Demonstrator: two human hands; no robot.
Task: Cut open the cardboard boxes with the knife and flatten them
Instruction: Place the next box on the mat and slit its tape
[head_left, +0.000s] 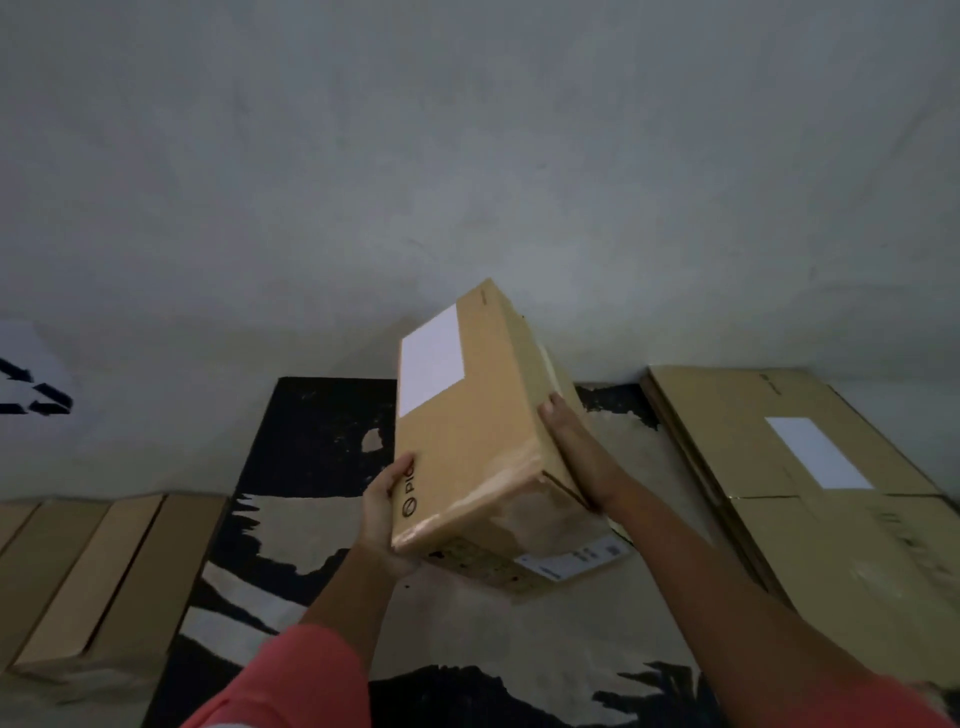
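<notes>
A sealed brown cardboard box (483, 441) with a white label on its upper face is held tilted in the air above a black-and-beige rug. My left hand (387, 512) grips its near left corner, thumb on top and palm underneath. On the box's right side my right hand (574, 449) presses flat with straight fingers. Clear tape runs across the near end of the box, and a small shipping label is stuck low on that end. No knife is visible.
A stack of flattened cardboard (810, 483) lies at the right on the floor. Closed long boxes (98, 577) lie at the left. The rug (311, 467) covers the middle floor, with a pale wall (467, 156) behind.
</notes>
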